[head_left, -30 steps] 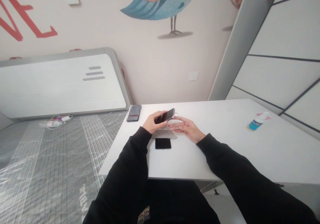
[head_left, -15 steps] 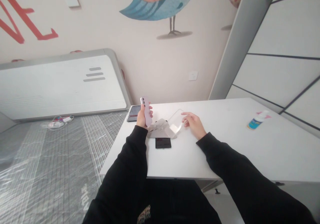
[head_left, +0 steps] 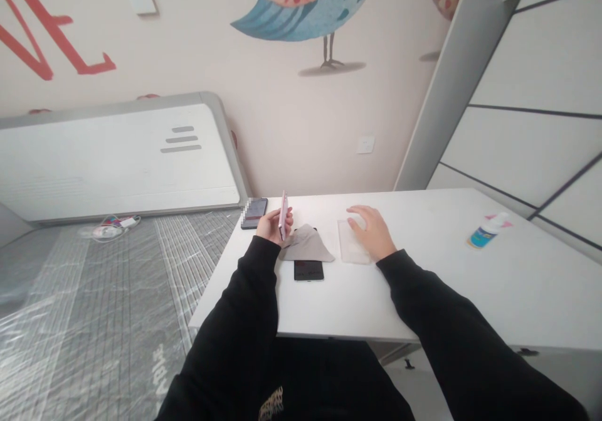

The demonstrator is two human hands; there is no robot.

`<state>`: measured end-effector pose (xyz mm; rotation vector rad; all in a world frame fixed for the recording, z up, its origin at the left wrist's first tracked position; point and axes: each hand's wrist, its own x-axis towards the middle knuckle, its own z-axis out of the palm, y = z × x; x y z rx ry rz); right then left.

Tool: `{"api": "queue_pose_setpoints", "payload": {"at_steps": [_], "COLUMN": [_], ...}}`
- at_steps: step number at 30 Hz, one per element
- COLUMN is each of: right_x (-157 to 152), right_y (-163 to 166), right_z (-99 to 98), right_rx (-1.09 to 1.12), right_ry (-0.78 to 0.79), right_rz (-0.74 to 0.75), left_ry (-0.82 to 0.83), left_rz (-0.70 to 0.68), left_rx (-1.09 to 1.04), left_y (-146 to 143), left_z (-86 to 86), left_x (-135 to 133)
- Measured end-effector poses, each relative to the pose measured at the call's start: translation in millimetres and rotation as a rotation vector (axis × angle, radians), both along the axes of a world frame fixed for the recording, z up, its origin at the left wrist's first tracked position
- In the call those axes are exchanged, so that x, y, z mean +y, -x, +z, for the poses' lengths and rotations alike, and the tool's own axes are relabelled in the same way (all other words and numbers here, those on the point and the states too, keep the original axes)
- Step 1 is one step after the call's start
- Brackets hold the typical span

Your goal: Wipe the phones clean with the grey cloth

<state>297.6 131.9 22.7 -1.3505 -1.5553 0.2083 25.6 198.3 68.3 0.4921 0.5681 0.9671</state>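
Observation:
My left hand (head_left: 273,226) grips a pale pink phone (head_left: 283,214), held upright and edge-on above the white table (head_left: 423,283). My right hand (head_left: 372,231) lies flat, fingers stretched, on a clear phone case (head_left: 350,248) resting on the table. A grey cloth (head_left: 306,250) lies between the two hands. Just in front of the cloth sits a black phone (head_left: 308,270), face up.
Another dark phone (head_left: 254,212) lies at the table's far left corner. A small white bottle with a blue label (head_left: 486,229) lies at the right. Plastic-wrapped grey flooring (head_left: 94,308) and a white panel (head_left: 117,157) lie to the left; cables (head_left: 110,227) rest on the floor.
My left hand lifted the pink phone out of the clear case and turned it upright. My right hand carried the case to the right and laid it flat on the table.

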Motion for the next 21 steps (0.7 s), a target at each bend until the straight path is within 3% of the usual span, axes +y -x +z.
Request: {"api": "queue_pose_setpoints", "payload": {"at_steps": [3,6,11,16,21], "right_x": [-13.2,-18.5,-2.0,13.8,23.4], "right_y": [34.9,74.3,117.9,130.9,104.5], "right_z": [15.7,23.5,17.2,7.5,10.9], "right_rx": [-0.105,-0.262,-0.26,-0.119,0.236], "right_ry": [0.01,0.14,0.274,0.283,0.197], "right_rz": [0.157,0.29,0.179,0.2,0.309], "left_ry": [-0.003,-0.032,-0.102,-0.177,-0.235], "left_rz": [0.08,0.148,0.201,0.219,0.222], "left_rx": [-0.043,-0.079,-0.123,-0.109,-0.088], "left_y": [-4.0,-8.2,-5.3,1.8,10.6], "left_z": [4.6,7.9,10.9,8.5,8.5], "left_x": [-1.9,-3.8,-5.4,-3.7,-1.6]}}
